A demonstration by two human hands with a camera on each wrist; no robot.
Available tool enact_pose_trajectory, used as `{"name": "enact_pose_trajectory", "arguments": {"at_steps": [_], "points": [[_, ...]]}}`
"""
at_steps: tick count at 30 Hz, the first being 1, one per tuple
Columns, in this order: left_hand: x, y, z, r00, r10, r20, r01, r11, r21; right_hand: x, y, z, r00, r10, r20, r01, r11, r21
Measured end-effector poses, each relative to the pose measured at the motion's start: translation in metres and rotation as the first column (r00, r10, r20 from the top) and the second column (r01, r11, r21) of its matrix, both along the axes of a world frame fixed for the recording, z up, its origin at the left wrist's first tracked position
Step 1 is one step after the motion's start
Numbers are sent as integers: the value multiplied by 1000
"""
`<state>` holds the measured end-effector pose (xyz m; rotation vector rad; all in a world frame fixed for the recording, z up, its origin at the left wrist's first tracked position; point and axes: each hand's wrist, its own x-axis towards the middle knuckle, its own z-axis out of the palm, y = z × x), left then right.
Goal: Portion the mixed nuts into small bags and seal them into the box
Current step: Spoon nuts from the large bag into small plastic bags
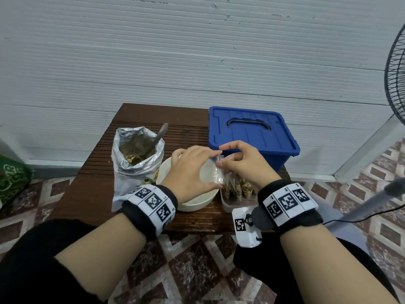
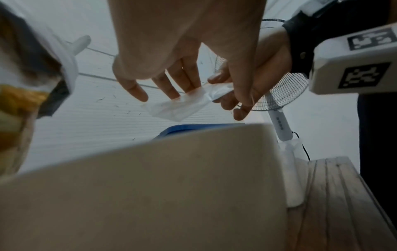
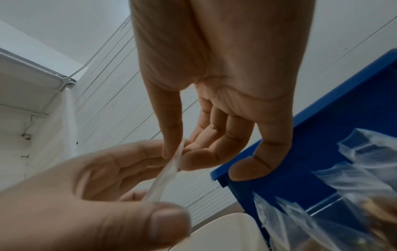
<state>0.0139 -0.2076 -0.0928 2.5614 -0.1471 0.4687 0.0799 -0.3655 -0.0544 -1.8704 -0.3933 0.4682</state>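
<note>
Two hands share one small, empty clear plastic bag [image 1: 219,170] above the white bowl [image 1: 192,205]: right hand [image 1: 245,165] and left hand [image 1: 192,170] each pinch an end, its long axis spanning them. The silver foil pouch of mixed nuts [image 1: 135,150] lies left of the grip, nearest the left hand.

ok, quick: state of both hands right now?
left hand: holds the empty bag between thumb and fingers.
right hand: pinches the same bag, thumb and forefinger.
</note>
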Motion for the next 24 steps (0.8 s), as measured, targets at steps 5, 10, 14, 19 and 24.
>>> {"name": "enact_pose_trajectory", "arguments": {"at_steps": [5,10,14,19,24], "points": [[1,2,3,998,53,-38,-57,992,-111,0,0,4,998,-11,-70,14,999,37],[0,4,7,998,36,-44,-47,959,-278,2,-6,6,999,33,-37,-34,999,-23],[-1,3,7,996,16,-84,-36,969,-245,1,-4,4,1000,-3,-12,2,1000,-27],[-2,2,8,996,50,-73,-63,981,-186,2,-4,3,999,-37,-21,37,999,5],[-4,1,8,997,65,-46,-73,979,-188,3,-2,1,998,-53,-30,53,999,9]]}}
